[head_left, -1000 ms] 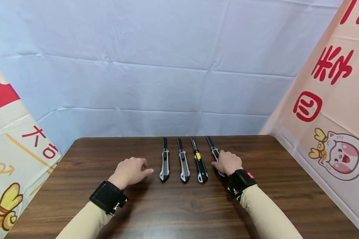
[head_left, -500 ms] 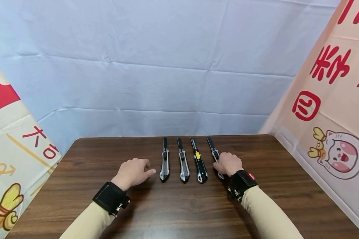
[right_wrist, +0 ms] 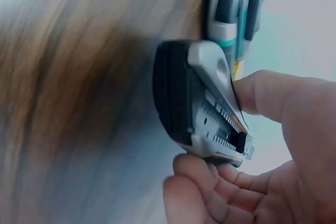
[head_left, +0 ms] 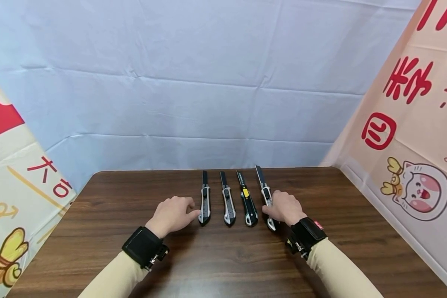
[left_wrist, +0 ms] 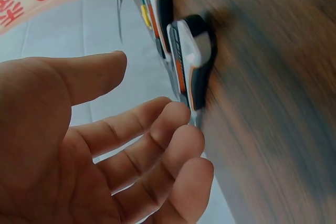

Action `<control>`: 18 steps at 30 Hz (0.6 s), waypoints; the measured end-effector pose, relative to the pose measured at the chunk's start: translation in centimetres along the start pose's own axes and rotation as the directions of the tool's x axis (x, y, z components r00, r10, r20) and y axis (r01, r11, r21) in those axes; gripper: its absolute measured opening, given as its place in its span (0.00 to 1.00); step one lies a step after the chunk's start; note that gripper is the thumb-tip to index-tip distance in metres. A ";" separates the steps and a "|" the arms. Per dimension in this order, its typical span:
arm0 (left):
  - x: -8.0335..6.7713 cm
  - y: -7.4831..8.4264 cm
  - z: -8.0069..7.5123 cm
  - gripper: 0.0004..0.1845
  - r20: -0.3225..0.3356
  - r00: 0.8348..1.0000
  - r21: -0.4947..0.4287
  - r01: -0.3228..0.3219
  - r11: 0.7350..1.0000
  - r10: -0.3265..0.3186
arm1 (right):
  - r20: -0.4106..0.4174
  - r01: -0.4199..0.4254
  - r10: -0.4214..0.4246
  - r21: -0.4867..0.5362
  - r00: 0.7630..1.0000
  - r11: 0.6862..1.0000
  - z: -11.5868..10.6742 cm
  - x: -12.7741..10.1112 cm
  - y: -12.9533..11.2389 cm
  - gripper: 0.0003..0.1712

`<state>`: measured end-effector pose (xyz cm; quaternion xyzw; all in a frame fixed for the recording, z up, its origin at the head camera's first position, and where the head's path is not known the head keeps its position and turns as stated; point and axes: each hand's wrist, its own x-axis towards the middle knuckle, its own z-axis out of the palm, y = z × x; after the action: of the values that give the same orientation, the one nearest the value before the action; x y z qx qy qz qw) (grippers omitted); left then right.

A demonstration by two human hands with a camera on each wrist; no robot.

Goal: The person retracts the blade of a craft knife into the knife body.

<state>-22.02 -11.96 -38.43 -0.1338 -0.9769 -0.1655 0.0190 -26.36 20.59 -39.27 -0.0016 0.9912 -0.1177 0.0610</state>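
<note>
My right hand [head_left: 286, 207] pinches the rightmost utility knife [head_left: 267, 194], a grey and black snap-off cutter with its dark blade pointing away. The right wrist view shows the knife body [right_wrist: 202, 103] between thumb and curled fingers, seemingly just off the table. My left hand [head_left: 173, 214] holds nothing; its fingers are loosely bent, thumb near the butt of the leftmost grey utility knife [head_left: 205, 203]. In the left wrist view a gap shows between thumb and fingers, beside that knife [left_wrist: 197, 51]. Between the hands lie another grey utility knife [head_left: 229, 205] and a black one with a yellow slider [head_left: 248, 207].
The brown wooden table [head_left: 223, 256] has its far edge just past the blade tips. A pale blue cloth [head_left: 193, 103] hangs behind it. Printed banners [head_left: 406, 136] flank the table on both sides.
The right hand has taken hold of the rightmost knife and shifted it slightly, its blade tip now higher in view. The left hand has moved right, closer to the leftmost knife.
</note>
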 end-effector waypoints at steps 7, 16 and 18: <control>-0.3 1.5 0.7 0.12 0.011 0.995 -0.056 -0.102 0.993 0.103 | -0.008 0.066 -0.066 0.042 0.998 0.997 -0.7 -0.8 -1.2 0.21; 0.1 5.1 1.7 0.12 0.056 0.959 -0.200 -0.263 0.944 0.279 | 0.053 0.079 -0.093 0.222 0.994 0.972 -1.4 -2.0 -3.4 0.17; 0.3 6.0 2.0 0.14 0.068 0.952 -0.219 -0.279 0.935 0.300 | 0.059 0.087 -0.107 0.266 0.993 0.960 -1.4 -2.3 -3.8 0.18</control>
<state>-20.64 -5.77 -38.41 -0.2857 -0.9237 -0.2545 -0.0201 -24.31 17.26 -36.75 -0.0464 0.9627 -0.2507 0.0910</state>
